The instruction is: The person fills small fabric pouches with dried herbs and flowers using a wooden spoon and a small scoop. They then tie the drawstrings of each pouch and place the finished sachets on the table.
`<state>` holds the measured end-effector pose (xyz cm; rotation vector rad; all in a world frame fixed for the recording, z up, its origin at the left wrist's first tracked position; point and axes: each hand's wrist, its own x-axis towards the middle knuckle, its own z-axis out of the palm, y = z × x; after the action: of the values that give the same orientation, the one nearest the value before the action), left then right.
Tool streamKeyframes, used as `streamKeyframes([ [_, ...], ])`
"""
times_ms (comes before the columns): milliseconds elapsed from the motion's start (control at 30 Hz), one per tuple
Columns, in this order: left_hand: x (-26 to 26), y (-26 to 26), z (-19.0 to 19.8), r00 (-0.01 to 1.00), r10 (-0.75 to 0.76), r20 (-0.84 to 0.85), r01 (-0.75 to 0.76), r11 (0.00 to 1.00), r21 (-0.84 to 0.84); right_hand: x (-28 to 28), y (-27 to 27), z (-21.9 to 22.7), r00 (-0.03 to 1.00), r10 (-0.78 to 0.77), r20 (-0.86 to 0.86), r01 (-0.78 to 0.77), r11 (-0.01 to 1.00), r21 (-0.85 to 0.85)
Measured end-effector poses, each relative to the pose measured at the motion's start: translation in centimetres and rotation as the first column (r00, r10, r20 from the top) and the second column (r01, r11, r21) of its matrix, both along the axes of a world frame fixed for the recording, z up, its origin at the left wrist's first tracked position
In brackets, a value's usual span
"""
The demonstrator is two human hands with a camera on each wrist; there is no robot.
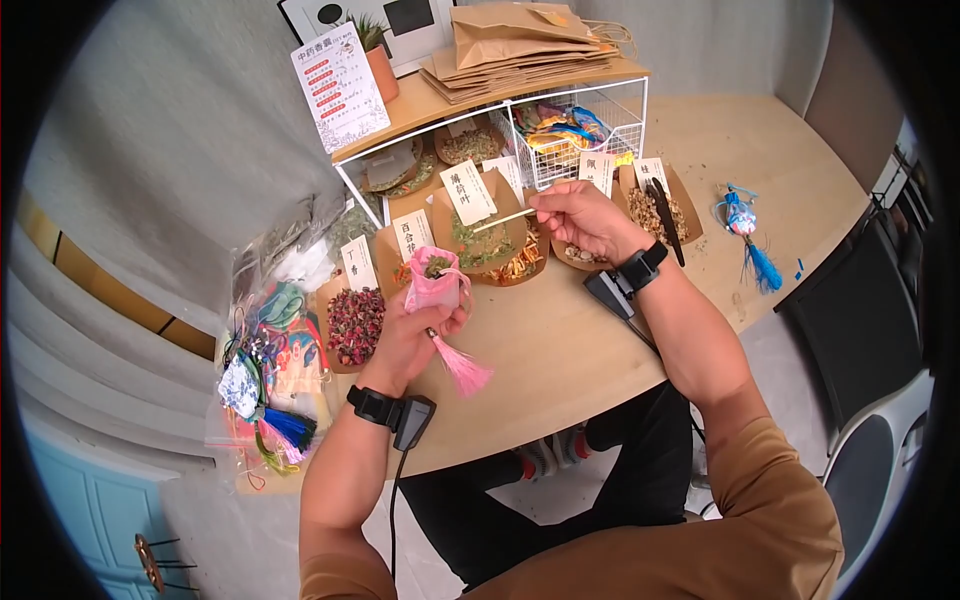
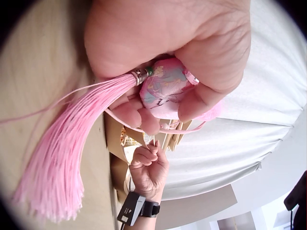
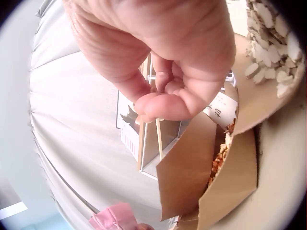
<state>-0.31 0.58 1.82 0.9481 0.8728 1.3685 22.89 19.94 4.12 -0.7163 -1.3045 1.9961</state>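
Note:
My left hand [image 1: 398, 340] grips a small pink sachet pouch [image 1: 434, 292] whose mouth faces up and shows dried green leaf bits [image 1: 437, 267]. From its lower end hangs a pink tassel [image 2: 72, 153], below my fingers. A printed pattern on the pouch shows between thumb and fingers in the left wrist view. My right hand [image 1: 588, 215] pinches a thin pale wooden stick [image 1: 500, 222] between thumb and fingertips. The stick points left, over a kraft paper tray of crumbled green leaves [image 1: 482, 248]. The pouch stands left of that tray, below the stick's level.
Dried rosebuds [image 1: 355, 325] fill a tray at left, beside bagged sachets and tassels [image 1: 275, 370]. Other labelled herb trays line the shelf [image 1: 410, 120]. A black pen-like item [image 1: 667, 222] lies across a tray at right. Farther right is a blue tasselled sachet [image 1: 742, 225].

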Motion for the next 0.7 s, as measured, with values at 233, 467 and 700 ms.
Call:
streamKeyframes([
  [233,0.0,0.0,-0.1,0.998,-0.054,-0.037,0.055,0.998,0.007,0.2,-1.0,1.1,0.984,0.091,-0.156,-0.087,0.996,0.035],
  [467,0.4,-0.2,0.4,0.999,-0.016,-0.041,0.016,1.000,0.001,-0.5,-2.9,1.2,0.974,0.202,-0.102,-0.172,0.955,0.241],
  [700,0.0,-0.1,0.1,1.000,-0.011,-0.027,0.012,1.000,0.025,-0.2,-2.4,1.5,0.959,0.091,-0.269,-0.052,0.987,0.150],
])
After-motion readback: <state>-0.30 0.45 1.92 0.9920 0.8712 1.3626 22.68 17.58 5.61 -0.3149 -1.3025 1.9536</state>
